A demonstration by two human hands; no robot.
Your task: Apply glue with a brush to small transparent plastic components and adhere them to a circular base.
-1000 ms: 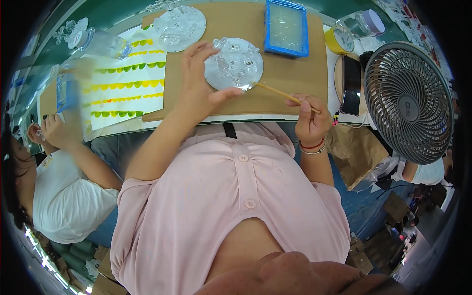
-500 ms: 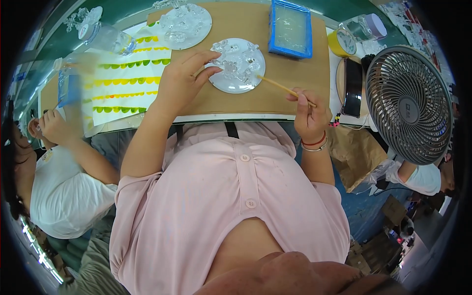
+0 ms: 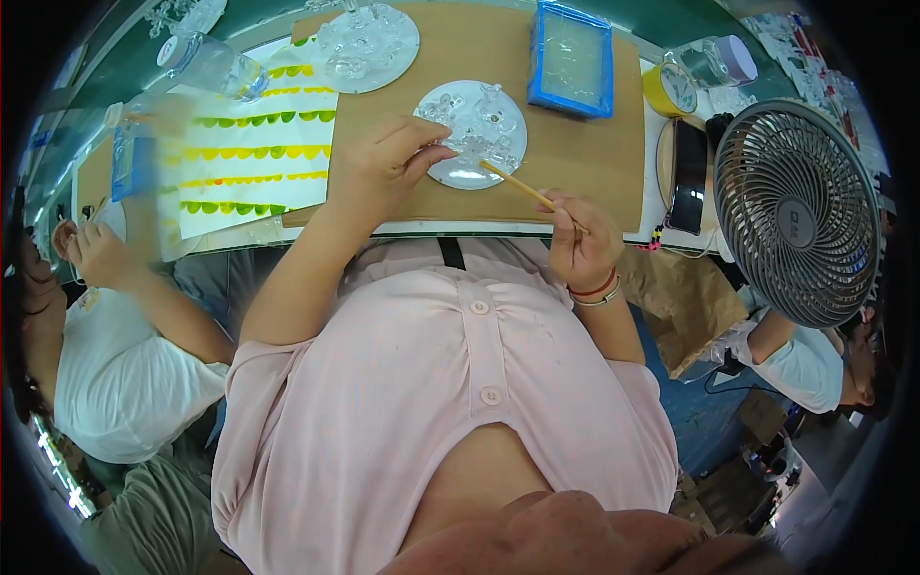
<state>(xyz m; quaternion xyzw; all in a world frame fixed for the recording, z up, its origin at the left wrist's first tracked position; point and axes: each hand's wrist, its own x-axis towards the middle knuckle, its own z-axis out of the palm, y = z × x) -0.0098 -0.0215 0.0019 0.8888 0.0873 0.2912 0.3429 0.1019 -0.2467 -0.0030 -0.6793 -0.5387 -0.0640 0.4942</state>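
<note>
A round white plate (image 3: 458, 179) in front of me carries several small clear, glassy pieces (image 3: 494, 107). At its left edge the thumb and index finger of my left hand (image 3: 388, 172) come together in a pinch beside the clear pieces. Whatever is between those fingertips is too small and see-through to name. My right hand (image 3: 586, 235) is closed around a thin tan stick (image 3: 517, 184), which slants up to the left. The stick's tip is over the lower part of the plate, close to the clear pieces.
Brown cardboard (image 3: 585, 172) lies under the plate. Behind are another plate with clear pieces (image 3: 407, 43) and a blue-edged box (image 3: 572, 62). A white sheet with yellow-green shapes (image 3: 254, 168) lies left; yellow tape (image 3: 669, 89), a phone (image 3: 687, 177) and a fan (image 3: 795, 216) stand right. Co-workers sit either side.
My left hand has shifted right and slightly down, its fingertips closer together. My right hand has moved left and down, bringing the stick's tip left along the plate.
</note>
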